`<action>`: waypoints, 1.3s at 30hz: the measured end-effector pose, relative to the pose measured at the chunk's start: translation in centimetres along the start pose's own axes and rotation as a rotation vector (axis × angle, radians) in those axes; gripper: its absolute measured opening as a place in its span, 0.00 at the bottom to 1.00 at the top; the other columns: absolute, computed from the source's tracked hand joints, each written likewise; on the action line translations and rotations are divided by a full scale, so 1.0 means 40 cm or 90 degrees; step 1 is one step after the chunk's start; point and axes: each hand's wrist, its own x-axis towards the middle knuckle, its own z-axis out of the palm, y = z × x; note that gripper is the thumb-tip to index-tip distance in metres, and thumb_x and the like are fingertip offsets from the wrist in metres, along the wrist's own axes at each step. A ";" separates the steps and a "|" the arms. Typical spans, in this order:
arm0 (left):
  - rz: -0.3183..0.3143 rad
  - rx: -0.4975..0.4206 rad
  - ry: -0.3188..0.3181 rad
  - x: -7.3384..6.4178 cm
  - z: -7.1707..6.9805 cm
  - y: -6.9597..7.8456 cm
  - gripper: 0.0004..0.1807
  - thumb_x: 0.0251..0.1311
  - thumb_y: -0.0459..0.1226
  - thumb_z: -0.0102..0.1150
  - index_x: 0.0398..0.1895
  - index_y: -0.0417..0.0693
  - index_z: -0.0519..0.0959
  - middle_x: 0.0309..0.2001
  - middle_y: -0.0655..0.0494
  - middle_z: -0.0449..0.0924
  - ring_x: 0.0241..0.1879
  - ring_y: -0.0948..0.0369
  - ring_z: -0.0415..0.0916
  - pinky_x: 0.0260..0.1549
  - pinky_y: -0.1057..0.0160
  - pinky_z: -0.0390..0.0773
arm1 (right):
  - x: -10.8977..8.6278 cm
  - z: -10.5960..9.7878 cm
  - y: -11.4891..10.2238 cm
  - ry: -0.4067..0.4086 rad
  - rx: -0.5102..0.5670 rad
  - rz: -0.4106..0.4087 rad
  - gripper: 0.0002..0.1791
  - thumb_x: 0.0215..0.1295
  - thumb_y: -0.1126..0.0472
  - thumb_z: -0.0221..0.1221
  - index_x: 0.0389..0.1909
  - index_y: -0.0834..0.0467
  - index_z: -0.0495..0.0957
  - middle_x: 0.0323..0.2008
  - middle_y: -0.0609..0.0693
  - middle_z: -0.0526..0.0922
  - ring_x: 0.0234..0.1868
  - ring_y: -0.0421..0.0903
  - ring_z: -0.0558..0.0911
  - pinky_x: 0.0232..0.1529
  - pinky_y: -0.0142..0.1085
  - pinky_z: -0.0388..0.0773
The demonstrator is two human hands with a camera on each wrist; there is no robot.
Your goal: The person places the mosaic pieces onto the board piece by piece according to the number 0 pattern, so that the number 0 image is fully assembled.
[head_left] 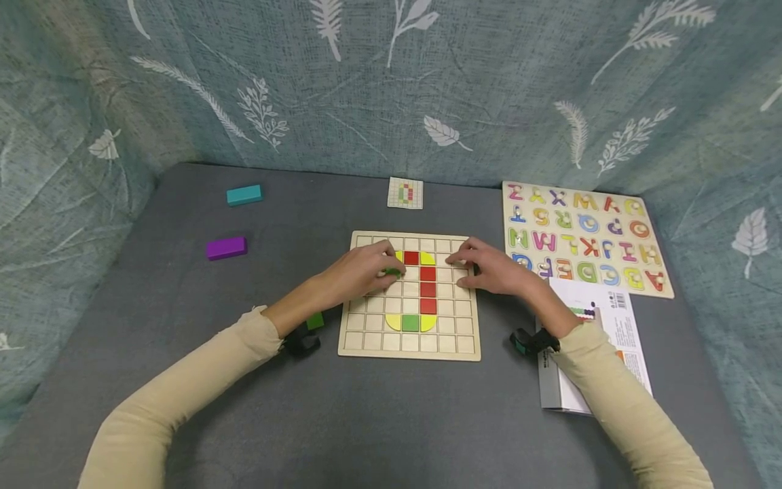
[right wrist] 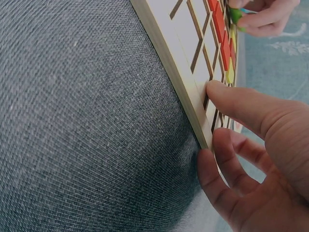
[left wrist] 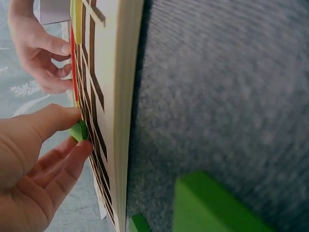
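My left hand [head_left: 365,270] pinches a small green tile [left wrist: 79,129] between thumb and fingers, at the left part of a square wooden grid board [head_left: 452,345]. Fingers partly hide that tile in the head view. Several red square tiles [head_left: 428,289], yellow rounded corner tiles [head_left: 429,322] and one green square tile [head_left: 411,322] form part of a ring in the cells. On the board's right side rests my right hand [head_left: 496,268], its thumb on the grid and its fingers touching the edge, holding no tile. Loose green pieces [left wrist: 203,205] lie left of the board, mostly behind the left wrist.
Behind the board lies a small pattern card [head_left: 397,198]. An alphabet puzzle board [head_left: 664,288] and a white box [head_left: 632,333] are on the right, the box under my right forearm. A purple block [head_left: 227,248] and a teal block [head_left: 244,195] sit at the left.
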 end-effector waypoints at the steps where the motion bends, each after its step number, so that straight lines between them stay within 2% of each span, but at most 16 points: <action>1: 0.001 -0.001 0.002 0.001 0.000 0.000 0.10 0.60 0.34 0.64 0.44 0.48 0.86 0.41 0.52 0.78 0.28 0.64 0.69 0.26 0.68 0.68 | -0.001 -0.002 -0.002 0.001 0.000 0.002 0.23 0.63 0.65 0.62 0.60 0.62 0.75 0.51 0.58 0.71 0.42 0.48 0.73 0.43 0.41 0.69; 12: 0.013 0.005 -0.003 0.006 0.002 -0.002 0.09 0.60 0.35 0.64 0.43 0.48 0.86 0.40 0.53 0.79 0.33 0.59 0.74 0.29 0.66 0.71 | 0.001 -0.004 -0.004 0.002 0.007 -0.002 0.23 0.63 0.65 0.62 0.60 0.63 0.75 0.51 0.58 0.71 0.44 0.49 0.74 0.45 0.42 0.69; 21: -0.007 -0.032 0.000 -0.001 0.000 -0.012 0.11 0.60 0.33 0.64 0.45 0.46 0.86 0.41 0.51 0.78 0.30 0.59 0.72 0.27 0.68 0.69 | 0.002 -0.002 0.002 0.005 0.002 -0.005 0.23 0.63 0.64 0.62 0.60 0.62 0.75 0.50 0.58 0.71 0.43 0.49 0.74 0.43 0.41 0.69; 27: -0.003 -0.025 0.000 -0.003 0.002 -0.013 0.12 0.58 0.33 0.66 0.46 0.45 0.86 0.42 0.51 0.79 0.31 0.61 0.72 0.27 0.68 0.69 | 0.000 0.001 0.004 0.003 0.004 -0.006 0.23 0.64 0.65 0.62 0.60 0.62 0.75 0.51 0.59 0.71 0.44 0.50 0.75 0.43 0.41 0.69; 31: 0.007 0.024 -0.024 -0.007 -0.004 -0.005 0.12 0.59 0.35 0.65 0.46 0.45 0.86 0.44 0.49 0.80 0.37 0.59 0.75 0.32 0.64 0.75 | 0.000 0.002 0.002 0.002 0.005 -0.004 0.23 0.64 0.65 0.62 0.60 0.62 0.75 0.51 0.58 0.71 0.43 0.49 0.74 0.43 0.41 0.68; 34: 0.016 0.102 -0.050 -0.019 -0.018 0.006 0.11 0.61 0.38 0.63 0.44 0.46 0.87 0.46 0.49 0.80 0.41 0.57 0.73 0.34 0.62 0.76 | -0.001 0.001 0.001 0.002 0.006 -0.001 0.23 0.64 0.65 0.62 0.60 0.62 0.75 0.51 0.58 0.71 0.43 0.49 0.73 0.43 0.41 0.68; 36: 0.010 0.139 -0.061 -0.036 -0.031 0.016 0.12 0.62 0.40 0.62 0.46 0.48 0.86 0.47 0.50 0.78 0.41 0.57 0.71 0.33 0.62 0.75 | 0.000 0.002 0.003 0.002 0.005 -0.002 0.23 0.64 0.65 0.62 0.60 0.62 0.75 0.51 0.58 0.71 0.43 0.48 0.73 0.43 0.41 0.68; 39: -0.012 0.146 -0.041 -0.080 -0.050 0.026 0.15 0.63 0.41 0.62 0.51 0.50 0.84 0.46 0.52 0.78 0.39 0.59 0.70 0.30 0.64 0.73 | -0.001 0.000 0.002 0.002 -0.001 0.002 0.23 0.64 0.64 0.62 0.60 0.62 0.75 0.52 0.58 0.71 0.43 0.49 0.74 0.43 0.41 0.68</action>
